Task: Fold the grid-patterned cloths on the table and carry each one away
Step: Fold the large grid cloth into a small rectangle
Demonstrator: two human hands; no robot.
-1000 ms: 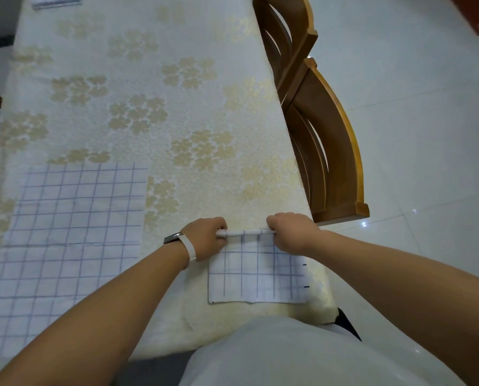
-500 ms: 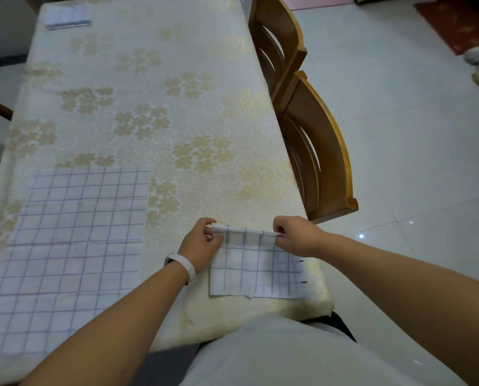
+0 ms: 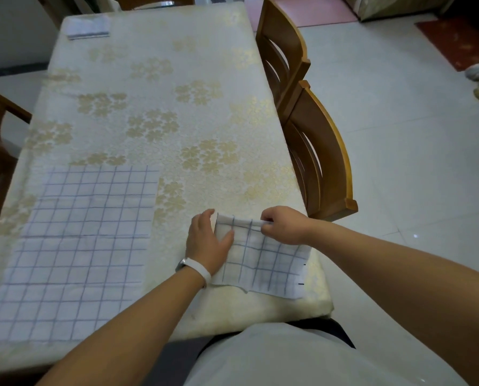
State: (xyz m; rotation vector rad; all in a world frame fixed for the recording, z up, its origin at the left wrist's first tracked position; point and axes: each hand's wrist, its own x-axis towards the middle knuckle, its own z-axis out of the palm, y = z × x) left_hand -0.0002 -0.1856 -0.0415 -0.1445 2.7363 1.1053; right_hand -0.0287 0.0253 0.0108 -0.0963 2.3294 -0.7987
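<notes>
A person stands at the near end of a table (image 3: 154, 112) covered in a gold-flowered cloth, both hands on a small folded grid cloth (image 3: 263, 263) lying at the near right corner. The left hand (image 3: 206, 240) rests flat and spread on the cloth's left part, thumb across the fabric, pinning it down. The right hand (image 3: 284, 228) pinches the far edge near its right end, fingers curled over the fold. The cloth lies directly under and between the two hands, its longer side running left to right across the person's body, its near edge close to the table's rim. Any coming fold or lift appears to turn on that far edge, which the right hand already holds. A larger grid cloth (image 3: 74, 246) lies spread flat well to the left, nearer the left arm, untouched. Wooden chairs (image 3: 324, 151) stand along the table's right side.
</notes>
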